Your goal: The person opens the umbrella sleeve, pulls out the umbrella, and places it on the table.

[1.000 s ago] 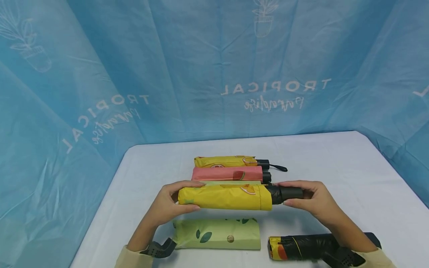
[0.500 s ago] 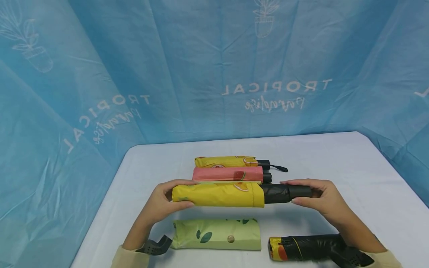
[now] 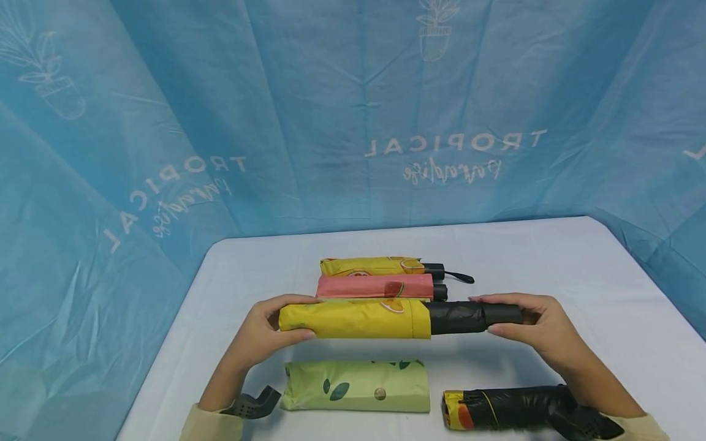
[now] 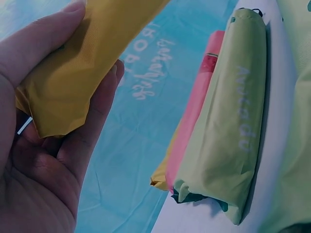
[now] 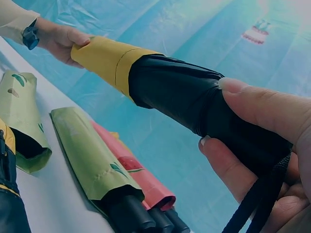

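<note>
A yellow sleeve (image 3: 353, 320) covers the left part of a black folded umbrella (image 3: 458, 317), held level above the table. My left hand (image 3: 276, 324) grips the closed end of the sleeve, thumb on the near side. At the other end my right hand (image 3: 537, 318) pinches the black handle between thumb and fingers. The right wrist view shows a long stretch of black umbrella (image 5: 170, 90) outside the sleeve (image 5: 109, 60), and a strap (image 5: 260, 199) hanging by the fingers.
Behind lie a yellow umbrella (image 3: 372, 266), a pink one (image 3: 375, 286) and a green one (image 5: 92, 150), side by side. Nearer are a flat green sleeve (image 3: 357, 386) and, under my right forearm, a black umbrella (image 3: 507, 407) with yellow at its left end. Blue cloth (image 3: 331, 122) hangs behind the table.
My hands have moved apart, the left one leftward with the yellow sleeve and the right one rightward with the handle. More of the black umbrella shows outside the sleeve.
</note>
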A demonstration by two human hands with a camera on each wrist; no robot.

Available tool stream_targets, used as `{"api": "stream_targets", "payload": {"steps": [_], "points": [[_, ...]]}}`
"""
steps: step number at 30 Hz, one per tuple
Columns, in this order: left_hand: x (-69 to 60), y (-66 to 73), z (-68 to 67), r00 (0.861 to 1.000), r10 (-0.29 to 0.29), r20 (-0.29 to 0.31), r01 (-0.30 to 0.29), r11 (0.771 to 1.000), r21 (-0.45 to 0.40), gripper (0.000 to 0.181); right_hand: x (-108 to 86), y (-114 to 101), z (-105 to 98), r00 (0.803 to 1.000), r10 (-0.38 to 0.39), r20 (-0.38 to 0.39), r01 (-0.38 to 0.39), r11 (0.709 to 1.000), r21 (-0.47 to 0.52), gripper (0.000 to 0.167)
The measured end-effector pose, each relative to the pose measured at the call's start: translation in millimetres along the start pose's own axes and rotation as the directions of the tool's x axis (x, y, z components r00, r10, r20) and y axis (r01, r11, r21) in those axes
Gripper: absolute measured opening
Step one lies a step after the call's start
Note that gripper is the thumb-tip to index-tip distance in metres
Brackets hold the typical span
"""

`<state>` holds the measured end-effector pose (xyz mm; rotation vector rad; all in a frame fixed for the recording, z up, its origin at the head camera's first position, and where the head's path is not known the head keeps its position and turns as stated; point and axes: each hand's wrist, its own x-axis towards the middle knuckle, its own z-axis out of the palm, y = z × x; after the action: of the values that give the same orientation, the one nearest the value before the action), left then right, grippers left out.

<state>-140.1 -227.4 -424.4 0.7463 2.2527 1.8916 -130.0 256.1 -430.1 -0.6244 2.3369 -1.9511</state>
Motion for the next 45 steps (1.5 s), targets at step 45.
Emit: {"api": "stream_targets", "payload": {"steps": [45], "points": [[-4.3, -0.5, -17.7, 0.999, 0.013, -0.046, -0.012, 1.0, 0.026, 0.044, -30.6, 17.7, -55.4, 0.998, -0.016, -0.06, 0.017, 1.0, 0.011, 0.043]]}}
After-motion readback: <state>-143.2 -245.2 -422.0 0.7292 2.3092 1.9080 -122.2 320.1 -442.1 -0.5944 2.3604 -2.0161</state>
